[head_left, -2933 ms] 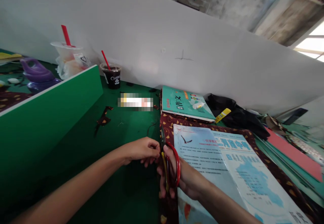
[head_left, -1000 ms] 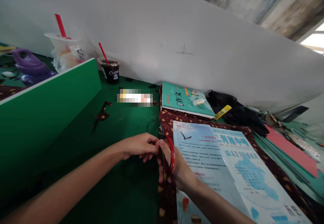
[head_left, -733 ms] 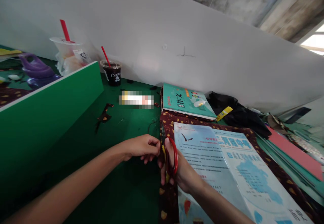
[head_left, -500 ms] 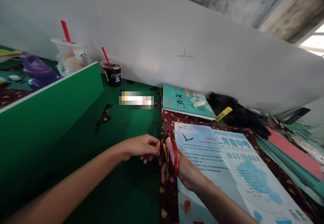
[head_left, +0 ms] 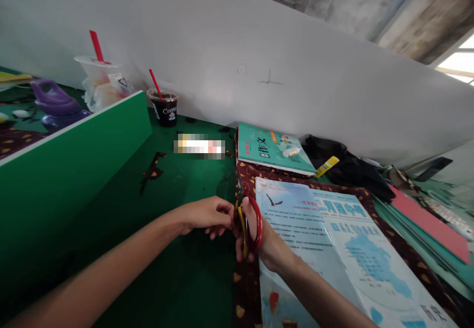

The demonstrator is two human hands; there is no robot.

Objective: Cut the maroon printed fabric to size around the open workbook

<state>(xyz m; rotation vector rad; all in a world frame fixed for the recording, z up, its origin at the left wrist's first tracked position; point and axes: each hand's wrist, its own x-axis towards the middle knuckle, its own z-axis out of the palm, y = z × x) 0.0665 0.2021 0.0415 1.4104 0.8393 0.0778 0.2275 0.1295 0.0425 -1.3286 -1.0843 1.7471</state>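
Red and yellow scissors (head_left: 252,226) are in my right hand (head_left: 255,234), with fingers and thumb through the handles and the blades pointing away from me along the left edge of the brown patterned cloth (head_left: 241,281). My left hand (head_left: 213,215) is pinched closed just left of the scissors, at the cloth's edge; what its fingertips hold is too small to name. Printed sheets (head_left: 307,234) lie on the cloth, partly under my right forearm. A teal book (head_left: 274,147) rests at the cloth's far end.
A green divider (head_left: 81,155) stands at the left. Behind are a coffee cup (head_left: 165,108) with a red straw and a blurred-out item (head_left: 200,145). Dark scraps (head_left: 153,167) lie on the green table (head_left: 192,278). A glue stick (head_left: 328,166) and a black bag (head_left: 348,167) sit right of the book.
The scissor handles have tilted slightly and the fingers of my right hand have shifted a little upward. My left hand has stayed in place.
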